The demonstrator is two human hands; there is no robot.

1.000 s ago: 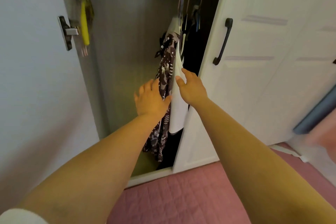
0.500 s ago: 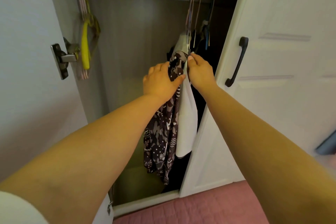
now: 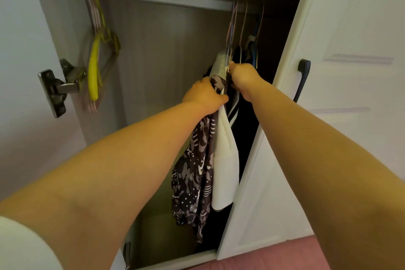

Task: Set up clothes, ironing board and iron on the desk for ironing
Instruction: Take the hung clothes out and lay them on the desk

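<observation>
Open wardrobe (image 3: 166,55) interior, left hand (image 3: 203,96) gripping top of patterned garment (image 3: 195,173), right hand (image 3: 243,76) curled at hanger neck of white garment (image 3: 225,160), dark clothes (image 3: 247,116) behind, yellow hanger (image 3: 94,68) on left wall, closed door (image 3: 341,94) with black handle (image 3: 302,79).

We note both forearms bare to the hands; a white short sleeve (image 3: 19,245) edge shows at near left.

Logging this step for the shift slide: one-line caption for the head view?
Left hand grips patterned garment, right hand grips hangers beside white garment in open wardrobe.
</observation>
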